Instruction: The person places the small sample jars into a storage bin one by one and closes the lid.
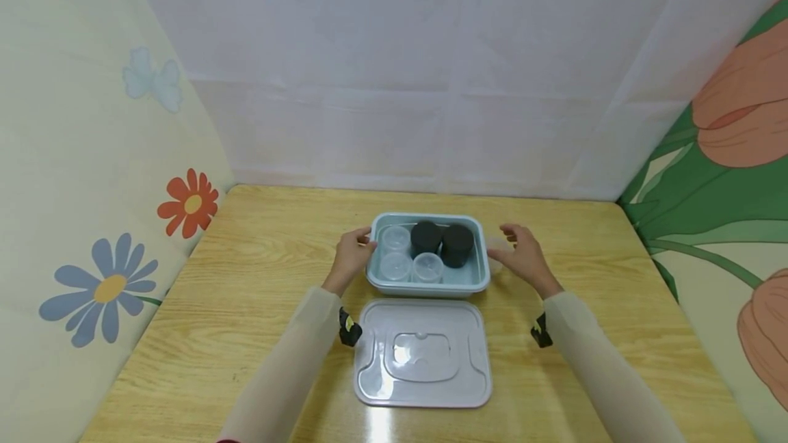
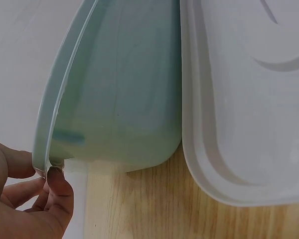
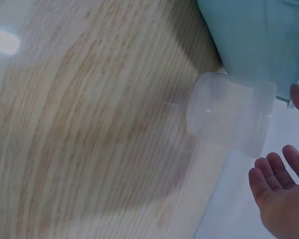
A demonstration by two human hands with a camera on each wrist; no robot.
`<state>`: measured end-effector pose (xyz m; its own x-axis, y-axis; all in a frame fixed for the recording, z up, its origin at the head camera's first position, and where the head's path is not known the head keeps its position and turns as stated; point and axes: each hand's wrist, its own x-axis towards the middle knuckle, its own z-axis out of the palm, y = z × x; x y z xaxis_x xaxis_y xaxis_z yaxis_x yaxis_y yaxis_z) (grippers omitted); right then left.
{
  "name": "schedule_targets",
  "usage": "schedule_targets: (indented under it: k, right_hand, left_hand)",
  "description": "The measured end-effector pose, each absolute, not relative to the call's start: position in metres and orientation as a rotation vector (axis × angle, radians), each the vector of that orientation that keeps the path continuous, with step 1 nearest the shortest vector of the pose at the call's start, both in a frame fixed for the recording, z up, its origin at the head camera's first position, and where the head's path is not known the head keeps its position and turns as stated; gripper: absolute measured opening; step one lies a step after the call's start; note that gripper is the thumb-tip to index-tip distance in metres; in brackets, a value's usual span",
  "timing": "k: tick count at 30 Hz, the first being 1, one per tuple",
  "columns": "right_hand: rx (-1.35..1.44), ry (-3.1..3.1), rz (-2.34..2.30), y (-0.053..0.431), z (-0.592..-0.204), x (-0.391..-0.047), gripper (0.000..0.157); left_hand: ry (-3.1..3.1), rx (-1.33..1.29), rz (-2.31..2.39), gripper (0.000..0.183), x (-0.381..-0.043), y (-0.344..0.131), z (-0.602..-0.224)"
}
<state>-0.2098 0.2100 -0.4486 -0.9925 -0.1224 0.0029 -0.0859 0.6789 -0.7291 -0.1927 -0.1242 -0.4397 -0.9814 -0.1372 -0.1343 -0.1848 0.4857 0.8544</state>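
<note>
My left hand pinches the left rim of a light blue-green plastic container, thumb and fingertips meeting at its edge in the left wrist view. Inside it are three clear plastic cups, such as this cup, and two black cylinders, one the right-hand cylinder. Just right of the container, another clear cup stands on the table. My right hand is spread around that cup, fingers relaxed, fingertips close to its rim and thumb near the container's side.
A translucent whitish lid lies flat on the wooden table, right in front of the container. White cloth hangs behind the table, and flower-printed cloth borders the sides.
</note>
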Motion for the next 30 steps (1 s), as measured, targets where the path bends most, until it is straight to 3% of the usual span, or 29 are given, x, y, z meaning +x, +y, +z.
schedule_targets:
  k: [30]
  right_hand:
    - [-0.185, 2.825, -1.181, 0.206, -0.468, -0.212, 0.062]
  left_hand:
    - [2.658, -0.321, 1.540, 0.041, -0.193, -0.124, -0.443]
